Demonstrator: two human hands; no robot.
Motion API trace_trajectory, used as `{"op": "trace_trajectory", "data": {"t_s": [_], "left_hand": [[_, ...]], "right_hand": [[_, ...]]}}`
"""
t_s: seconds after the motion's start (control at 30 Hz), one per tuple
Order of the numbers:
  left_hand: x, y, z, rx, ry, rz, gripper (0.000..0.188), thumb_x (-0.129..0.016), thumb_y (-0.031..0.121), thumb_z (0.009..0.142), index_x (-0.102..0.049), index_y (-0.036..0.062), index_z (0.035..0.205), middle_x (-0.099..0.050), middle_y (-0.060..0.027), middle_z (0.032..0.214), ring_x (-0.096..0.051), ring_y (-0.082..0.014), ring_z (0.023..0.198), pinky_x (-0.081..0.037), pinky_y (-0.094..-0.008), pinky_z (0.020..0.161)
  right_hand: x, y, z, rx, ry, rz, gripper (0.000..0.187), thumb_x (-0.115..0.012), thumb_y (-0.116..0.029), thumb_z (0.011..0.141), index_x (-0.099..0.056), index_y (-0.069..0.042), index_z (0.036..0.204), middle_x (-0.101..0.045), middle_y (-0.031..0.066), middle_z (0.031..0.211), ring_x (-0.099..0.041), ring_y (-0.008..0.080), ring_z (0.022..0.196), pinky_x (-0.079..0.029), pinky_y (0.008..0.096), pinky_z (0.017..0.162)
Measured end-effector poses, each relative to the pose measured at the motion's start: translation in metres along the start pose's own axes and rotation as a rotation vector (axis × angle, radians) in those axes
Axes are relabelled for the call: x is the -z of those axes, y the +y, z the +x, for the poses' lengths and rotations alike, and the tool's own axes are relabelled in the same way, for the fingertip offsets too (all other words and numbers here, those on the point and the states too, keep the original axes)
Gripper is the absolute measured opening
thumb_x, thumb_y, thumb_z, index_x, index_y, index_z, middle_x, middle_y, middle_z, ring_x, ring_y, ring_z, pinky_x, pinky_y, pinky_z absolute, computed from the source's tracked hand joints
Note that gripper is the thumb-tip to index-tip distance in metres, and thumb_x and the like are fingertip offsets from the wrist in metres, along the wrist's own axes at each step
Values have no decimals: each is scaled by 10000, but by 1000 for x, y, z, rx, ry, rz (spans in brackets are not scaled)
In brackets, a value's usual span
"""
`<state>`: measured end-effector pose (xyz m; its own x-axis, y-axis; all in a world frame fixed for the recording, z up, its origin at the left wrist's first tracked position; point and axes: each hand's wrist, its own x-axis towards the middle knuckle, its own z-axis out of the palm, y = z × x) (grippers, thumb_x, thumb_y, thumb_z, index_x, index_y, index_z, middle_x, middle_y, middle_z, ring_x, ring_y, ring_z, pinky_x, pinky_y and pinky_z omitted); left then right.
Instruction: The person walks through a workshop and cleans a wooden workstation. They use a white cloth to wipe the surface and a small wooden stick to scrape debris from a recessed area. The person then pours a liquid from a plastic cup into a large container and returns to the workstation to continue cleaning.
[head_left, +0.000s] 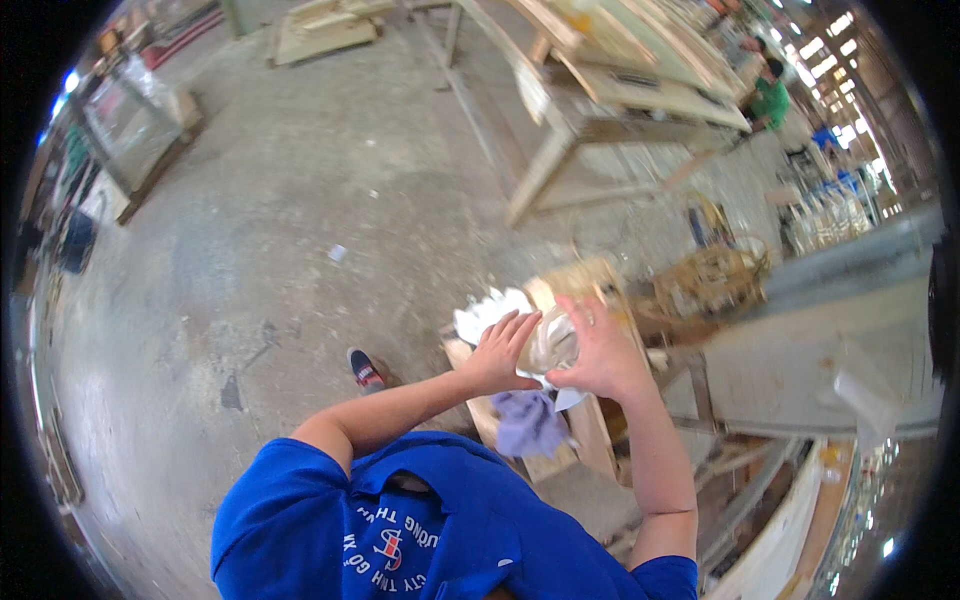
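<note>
A pale, whitish rounded bundle (553, 342) sits between my hands; blur hides whether it is cloth or plastic film. Its left side is cupped by my left hand (497, 356), fingers pointing away and thumb toward me. Curved around the right side is my right hand (603, 352), thumb near the left one. Beneath them is a low wooden stand (595, 440). White crumpled material (487, 314) lies on its far left part, beside my left fingers. Closer to my body, a purple cloth (530, 424) drapes over the wood below my hands.
A large wooden workbench (620, 125) carrying boards stands ahead to the right. A bundle of tan material (712, 280) lies right of the stand, near a grey panel surface (810, 350). My shoe (366, 370) is on the concrete floor. A person in green (770, 100) is far off.
</note>
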<state>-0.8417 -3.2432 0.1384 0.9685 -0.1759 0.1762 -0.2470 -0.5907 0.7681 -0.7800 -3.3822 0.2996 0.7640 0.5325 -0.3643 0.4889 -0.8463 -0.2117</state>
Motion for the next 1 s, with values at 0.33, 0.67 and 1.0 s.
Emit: {"op": "trace_trajectory", "data": {"t_s": [0.33,0.67,1.0], "left_hand": [[250,-211,-62,259,198,-4,793,-773,363,560,-432,61,1209,-574,-124,1078,-536,-269,1028,-337,-426,916],[421,-345,-24,299,364,-344,874,-821,271,554,-373,22,1263,-507,-125,1178,-478,-229,1111,-369,-342,945],[559,-519,68,360,682,-1425,536,-611,320,822,-379,107,1256,-490,-47,1176,-491,-167,1055,-403,-363,849]], "right_hand": [[12,-230,240,509,-210,229,972,-794,-327,552,-264,-141,1345,-359,203,1280,-351,336,1212,-320,397,999],[88,-359,445,629,-417,339,1003,-805,-296,537,-257,-136,1362,-345,190,1321,-359,299,1216,-298,364,1008],[181,-482,714,791,-364,153,993,-790,-365,542,-278,-109,1354,-368,178,1321,-351,292,1232,-287,363,1019]]}}
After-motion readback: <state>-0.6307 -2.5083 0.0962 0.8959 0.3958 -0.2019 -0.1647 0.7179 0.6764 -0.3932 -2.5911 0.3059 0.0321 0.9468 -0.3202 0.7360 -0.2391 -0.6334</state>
